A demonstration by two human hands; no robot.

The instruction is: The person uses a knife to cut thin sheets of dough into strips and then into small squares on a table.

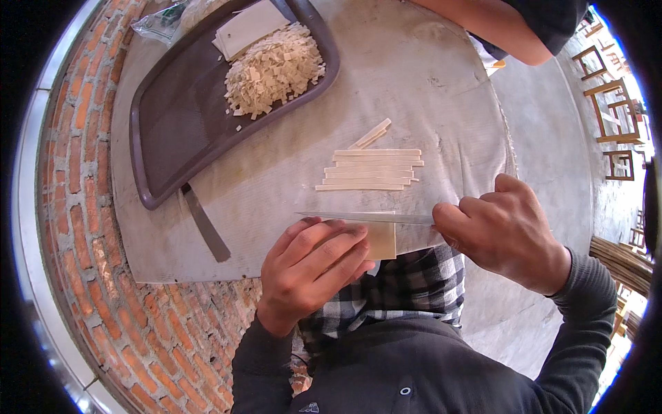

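Note:
My right hand (507, 233) is closed around the handle end of a knife (410, 219). Its long thin blade points left and lies across the far edge of a pale rectangular sheet (383, 241), or a thin stack of such sheets, at the table's near edge. With fingers bent and close together, my left hand (310, 265) holds that sheet down, its fingertips close to the blade. Just beyond the blade lie several narrow pale strips (372, 170), roughly parallel. A few more strips (372, 134) sit at an angle behind them.
A dark tray (172, 114) at the far left bears a heap of small pale cut pieces (272, 69) and a stack of white sheets (249, 29). Another blade (205, 224) sticks out from under the tray. Across the table is another person's arm (483, 24). A brick wall (89, 207) runs along the left.

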